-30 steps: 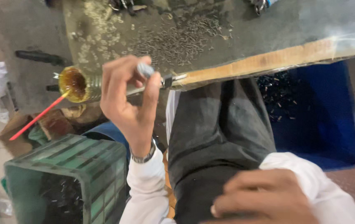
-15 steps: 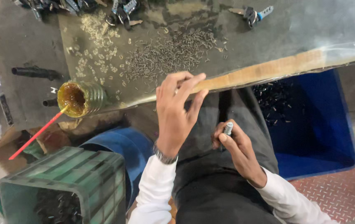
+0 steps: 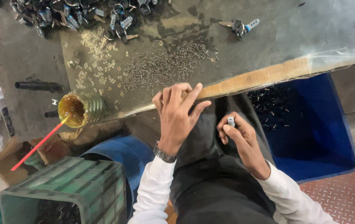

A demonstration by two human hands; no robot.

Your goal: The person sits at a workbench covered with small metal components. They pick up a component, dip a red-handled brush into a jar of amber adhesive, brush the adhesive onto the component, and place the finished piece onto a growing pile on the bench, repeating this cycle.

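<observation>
- Head view: my left hand (image 3: 177, 114) rests at the near edge of the table (image 3: 268, 49), fingers loosely curled, holding nothing I can see.
- My right hand (image 3: 239, 139) pinches a small grey part (image 3: 231, 121) over my lap.
- Probably fetching a pin; next I'd reach the pin pile (image 3: 165, 66).
- Grease jar (image 3: 80, 110) sits at the left edge; blue bin (image 3: 310, 137) stands right.

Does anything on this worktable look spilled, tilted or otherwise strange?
Yes. The small ribbed jar of amber grease lies tipped on its side at the table's front edge, its mouth toward the floor, with a red stick poking out. Small dark metal pins lie scattered loosely across the tabletop. I cannot tell if grease has leaked.
</observation>
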